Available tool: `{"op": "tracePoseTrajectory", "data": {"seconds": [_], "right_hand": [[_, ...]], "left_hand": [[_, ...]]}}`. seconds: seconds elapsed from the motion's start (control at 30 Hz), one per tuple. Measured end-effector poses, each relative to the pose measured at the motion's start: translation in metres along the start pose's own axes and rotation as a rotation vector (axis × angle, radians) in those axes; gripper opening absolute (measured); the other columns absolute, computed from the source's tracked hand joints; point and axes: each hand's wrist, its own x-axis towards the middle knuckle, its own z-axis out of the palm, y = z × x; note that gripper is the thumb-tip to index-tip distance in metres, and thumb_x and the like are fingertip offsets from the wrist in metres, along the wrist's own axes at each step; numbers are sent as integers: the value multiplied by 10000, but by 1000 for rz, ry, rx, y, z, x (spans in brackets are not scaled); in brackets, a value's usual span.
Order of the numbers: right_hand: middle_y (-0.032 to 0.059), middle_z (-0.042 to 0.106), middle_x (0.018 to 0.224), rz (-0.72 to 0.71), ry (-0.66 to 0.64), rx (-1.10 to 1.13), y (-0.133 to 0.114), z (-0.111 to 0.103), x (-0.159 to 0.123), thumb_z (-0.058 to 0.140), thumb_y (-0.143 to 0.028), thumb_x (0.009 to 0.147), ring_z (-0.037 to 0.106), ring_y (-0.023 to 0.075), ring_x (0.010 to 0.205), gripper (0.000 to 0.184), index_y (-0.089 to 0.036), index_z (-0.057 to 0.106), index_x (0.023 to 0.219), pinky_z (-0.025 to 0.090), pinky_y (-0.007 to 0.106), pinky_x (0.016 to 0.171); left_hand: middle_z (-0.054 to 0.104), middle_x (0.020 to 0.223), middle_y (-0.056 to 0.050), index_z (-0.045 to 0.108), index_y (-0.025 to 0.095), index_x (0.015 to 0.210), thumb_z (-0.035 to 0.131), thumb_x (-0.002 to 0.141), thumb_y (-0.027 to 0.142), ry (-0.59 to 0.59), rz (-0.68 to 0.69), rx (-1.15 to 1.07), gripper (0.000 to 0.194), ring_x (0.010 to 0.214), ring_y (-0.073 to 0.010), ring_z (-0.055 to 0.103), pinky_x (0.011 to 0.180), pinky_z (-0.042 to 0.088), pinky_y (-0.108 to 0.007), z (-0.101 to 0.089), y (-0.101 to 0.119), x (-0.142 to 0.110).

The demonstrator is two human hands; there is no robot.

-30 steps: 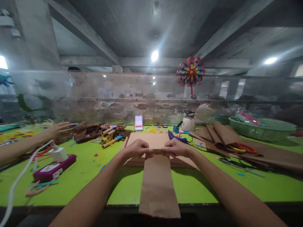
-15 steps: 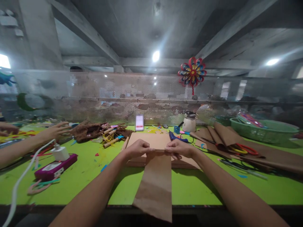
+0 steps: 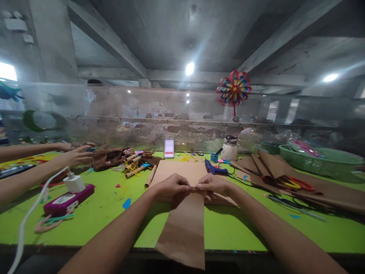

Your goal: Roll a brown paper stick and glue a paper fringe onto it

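Now, from far left: note a co-worker's far hand (image 3: 66, 147), reaching further in than half a second ago, almost level with the near hand (image 3: 80, 156) by a dark brown bundle (image 3: 105, 159); pass a purple power strip (image 3: 69, 201) and thin paper rolls (image 3: 132, 172), apparently unmoved; at centre, find the brown paper strip (image 3: 185, 232), pinched by its narrow top edge over the front of the tan stack (image 3: 173, 169), between thumb and fingers of the left hand (image 3: 175, 183) and likewise of the right hand (image 3: 214, 185); see fingertips closer together than a moment ago, top edge drawn nearer the body, free end swung left past the green table (image 3: 239, 236); judge a fold or roll under way, with most of the length unworked; cannot tell how tight; further right, see a blue glue gun (image 3: 215, 169), lying unheld.
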Motion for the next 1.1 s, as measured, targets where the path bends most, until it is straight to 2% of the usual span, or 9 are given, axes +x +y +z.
{"op": "tracePoseTrajectory", "data": {"seconds": [0.13,0.37,0.53,0.63,0.77,0.97,1.1], "right_hand": [[-31,552,438,-3,3,22,0,3,1,559,-518,743,425,51,343,408,-123,541,641,316,172,392],[-31,538,424,-8,-3,-24,-1,9,5,557,-511,750,399,48,324,405,-127,536,621,275,164,352],[-33,527,419,-29,-18,-64,3,10,6,549,-487,768,397,44,340,395,-124,542,611,267,161,364],[-33,533,427,-25,-22,-38,5,7,6,563,-490,754,383,44,335,386,-122,549,635,253,166,359],[-34,542,439,-26,6,-40,5,3,4,585,-472,739,389,47,352,360,-123,551,657,281,167,383],[-30,535,436,-9,11,-100,2,1,3,557,-511,747,388,55,360,399,-129,544,630,285,178,388],[-20,551,508,-37,91,-97,-1,4,2,551,-531,745,454,65,438,424,-116,583,665,344,189,460]], "left_hand": [[525,613,-7,627,110,748,513,761,499,9,-15,-16,406,537,-94,420,528,333,-221,0,2,-1],[497,594,4,630,116,734,540,718,555,-64,-53,-32,448,526,-89,387,504,300,-217,0,0,-1],[454,551,17,605,115,668,589,644,597,-58,-137,-79,483,502,-85,359,472,265,-218,1,-4,1],[435,541,26,576,121,635,600,620,612,-33,-141,-128,492,488,-77,344,458,246,-215,0,-5,-1],[400,506,40,529,131,590,603,624,607,10,-136,-168,483,462,-66,310,439,212,-214,1,-4,-3],[365,471,57,480,153,586,642,615,561,23,-206,-335,440,397,-53,275,403,159,-213,6,-2,-6],[349,467,62,472,157,587,634,616,569,27,-232,-371,444,387,-52,267,401,155,-214,6,-2,-6]]}}
